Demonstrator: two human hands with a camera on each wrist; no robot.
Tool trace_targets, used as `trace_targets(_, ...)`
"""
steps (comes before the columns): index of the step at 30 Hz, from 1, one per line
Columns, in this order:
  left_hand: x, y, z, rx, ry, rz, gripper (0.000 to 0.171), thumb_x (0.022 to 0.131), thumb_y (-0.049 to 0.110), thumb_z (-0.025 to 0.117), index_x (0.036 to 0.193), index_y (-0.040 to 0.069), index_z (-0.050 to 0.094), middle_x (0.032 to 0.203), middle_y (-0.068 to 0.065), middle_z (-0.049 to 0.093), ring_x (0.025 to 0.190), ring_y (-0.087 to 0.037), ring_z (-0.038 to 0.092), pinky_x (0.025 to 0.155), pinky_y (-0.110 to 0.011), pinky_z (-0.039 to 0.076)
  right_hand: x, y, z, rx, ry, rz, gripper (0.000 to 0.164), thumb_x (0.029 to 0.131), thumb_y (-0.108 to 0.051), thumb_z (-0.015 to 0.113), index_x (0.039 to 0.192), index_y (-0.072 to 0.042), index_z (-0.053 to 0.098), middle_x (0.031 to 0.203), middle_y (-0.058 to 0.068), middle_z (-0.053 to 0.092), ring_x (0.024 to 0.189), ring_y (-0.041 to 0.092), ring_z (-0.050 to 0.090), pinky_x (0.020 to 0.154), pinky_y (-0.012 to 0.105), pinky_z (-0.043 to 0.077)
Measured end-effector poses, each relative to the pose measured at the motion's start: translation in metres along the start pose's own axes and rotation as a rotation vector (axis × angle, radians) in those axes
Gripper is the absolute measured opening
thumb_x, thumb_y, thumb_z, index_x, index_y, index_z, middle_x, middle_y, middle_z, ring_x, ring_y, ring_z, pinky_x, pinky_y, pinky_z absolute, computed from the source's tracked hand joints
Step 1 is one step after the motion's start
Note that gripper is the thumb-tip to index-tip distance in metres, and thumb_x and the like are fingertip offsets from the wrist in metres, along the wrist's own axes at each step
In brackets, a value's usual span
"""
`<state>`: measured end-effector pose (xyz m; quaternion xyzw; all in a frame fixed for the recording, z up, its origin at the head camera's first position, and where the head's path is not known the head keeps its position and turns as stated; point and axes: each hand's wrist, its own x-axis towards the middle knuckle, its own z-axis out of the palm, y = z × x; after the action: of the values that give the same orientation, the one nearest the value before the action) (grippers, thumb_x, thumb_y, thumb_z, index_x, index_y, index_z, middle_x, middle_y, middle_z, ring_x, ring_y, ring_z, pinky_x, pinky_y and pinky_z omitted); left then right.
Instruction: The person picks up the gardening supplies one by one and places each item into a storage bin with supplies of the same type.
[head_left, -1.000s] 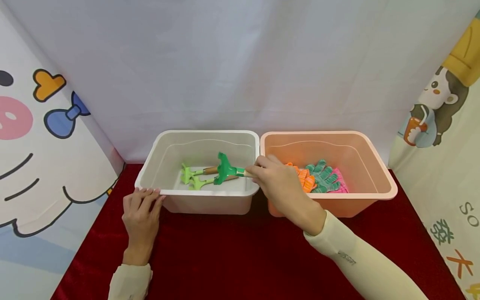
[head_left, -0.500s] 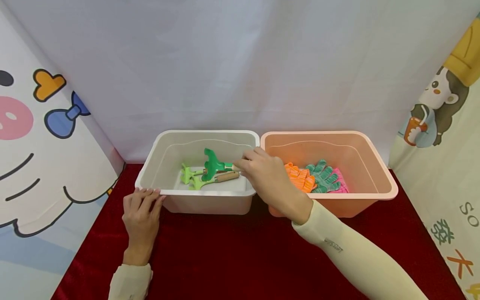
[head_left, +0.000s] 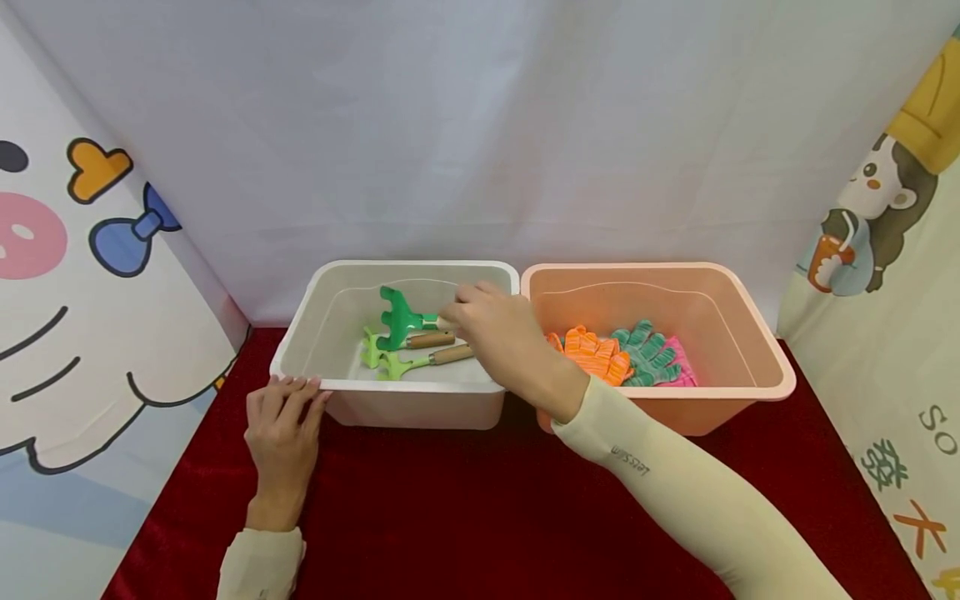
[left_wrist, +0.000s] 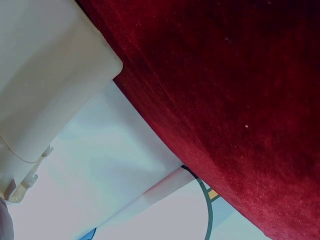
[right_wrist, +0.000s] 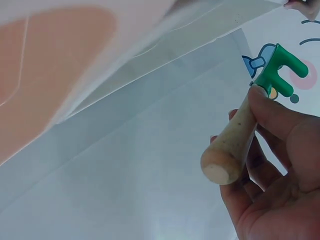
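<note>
My right hand [head_left: 502, 342] pinches the pale wooden handle [right_wrist: 232, 137] of a small dark green hand rake [head_left: 401, 319]. The rake's head points left, above the inside of the white bin [head_left: 420, 387]. Two lime green hand rakes with brown wooden handles, a rear one [head_left: 431, 340] and a front one [head_left: 408, 364], lie on that bin's floor. My left hand [head_left: 281, 442] rests its fingers on the white bin's front left rim. The left wrist view shows mostly the bin's outside wall [left_wrist: 55, 75], with a sliver of a finger at the edge.
Right beside the white bin stands an orange bin [head_left: 757, 350]. Inside it lie orange gloves [head_left: 596, 354], a green glove [head_left: 648, 354] and something pink [head_left: 681, 362]. Red cloth [head_left: 450, 508] covers the table; a pale curtain [head_left: 420, 133] hangs behind, with printed panels at both sides.
My right hand has carried the dark green hand rake left and slightly back over the white bin. The left hand and both bins have stayed still.
</note>
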<state>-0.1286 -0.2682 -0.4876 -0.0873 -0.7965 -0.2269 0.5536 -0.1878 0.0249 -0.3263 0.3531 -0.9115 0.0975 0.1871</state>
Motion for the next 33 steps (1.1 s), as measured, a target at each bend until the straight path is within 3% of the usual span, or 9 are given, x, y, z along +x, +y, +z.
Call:
trace_targets(8, 0.001, 0.001, -0.001, 0.008, -0.009, -0.004, 0.037, 0.093, 0.035, 0.068, 0.100, 0.000, 0.078, 0.094, -0.021, 0.070, 0.092, -0.044, 0.060, 0.117, -0.023, 0.037, 0.014, -0.007, -0.001, -0.011, -0.097, 0.006, 0.022, 0.093, -0.013, 0.072, 0.111, -0.023, 0.078, 0.099, -0.003, 0.068, 0.094, 0.018, 0.062, 0.061, 0.037, 0.057)
trace_targets(19, 0.001, 0.002, 0.000, 0.026, -0.021, -0.011, 0.034, 0.092, 0.033, 0.070, 0.101, 0.001, 0.079, 0.096, -0.020, 0.071, 0.092, -0.043, 0.061, 0.113, -0.036, 0.045, 0.034, -0.014, 0.001, -0.044, -0.153, 0.008, 0.025, 0.094, -0.007, 0.069, 0.110, -0.024, 0.078, 0.100, -0.003, 0.067, 0.099, 0.017, 0.062, 0.063, 0.037, 0.057)
trace_targets(26, 0.002, 0.001, 0.001, 0.015, -0.011, -0.009, 0.034, 0.091, 0.033, 0.070, 0.100, 0.001, 0.079, 0.095, -0.021, 0.070, 0.092, -0.043, 0.061, 0.112, -0.038, 0.046, 0.048, -0.012, 0.006, -0.060, -0.204, 0.023, 0.023, 0.092, -0.012, 0.074, 0.112, -0.022, 0.077, 0.104, -0.003, 0.070, 0.098, 0.018, 0.062, 0.065, 0.035, 0.057)
trace_targets(33, 0.000, 0.000, 0.001, 0.013, 0.002, -0.004, 0.036, 0.093, 0.035, 0.069, 0.099, 0.001, 0.079, 0.094, -0.021, 0.070, 0.092, -0.043, 0.060, 0.112, -0.037, 0.047, 0.057, -0.010, 0.014, -0.099, -0.238, 0.017, 0.034, 0.083, -0.019, 0.085, 0.116, -0.022, 0.076, 0.111, -0.001, 0.070, 0.105, 0.020, 0.063, 0.074, 0.037, 0.060)
